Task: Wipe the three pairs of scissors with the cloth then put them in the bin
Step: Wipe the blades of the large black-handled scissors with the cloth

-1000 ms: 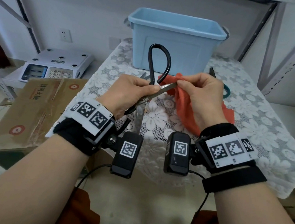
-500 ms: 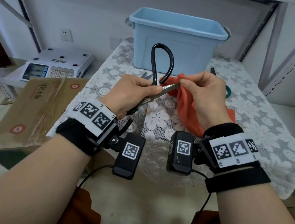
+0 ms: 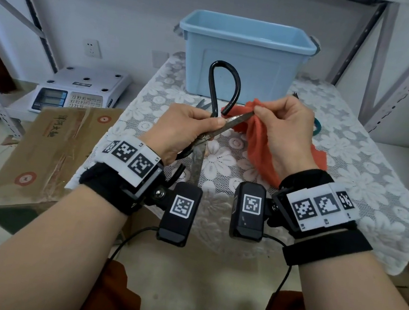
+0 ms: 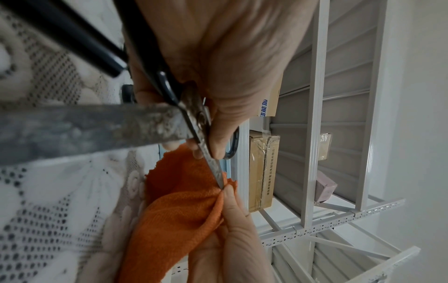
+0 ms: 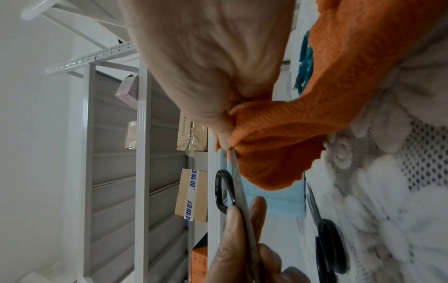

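My left hand (image 3: pixel 213 124) grips large black-handled scissors (image 3: pixel 223 89) near the pivot, held above the table with the blades spread. One rusty blade (image 3: pixel 237 121) points right, the other (image 3: pixel 197 159) points down toward me. My right hand (image 3: pixel 255 109) pinches the orange cloth (image 3: pixel 259 147) around the tip of the right-pointing blade (image 4: pixel 213 162). In the right wrist view the cloth (image 5: pixel 278 143) wraps that blade's tip (image 5: pixel 236 172). The light blue bin (image 3: pixel 243 55) stands behind the hands. Black-handled scissors (image 5: pixel 327 241) and teal-handled scissors (image 3: pixel 316 124) lie on the table.
The table wears a white lace cloth (image 3: pixel 353 170). A weighing scale (image 3: pixel 81 90) and a flattened cardboard box (image 3: pixel 49 148) sit to the left, lower down. Grey metal shelving uprights (image 3: pixel 385 56) stand at the right and behind, with boxes (image 4: pixel 263 170) on the shelves.
My right hand has slid the cloth a little along the blade toward its tip, baring more of the blade. Both hands have risen slightly.
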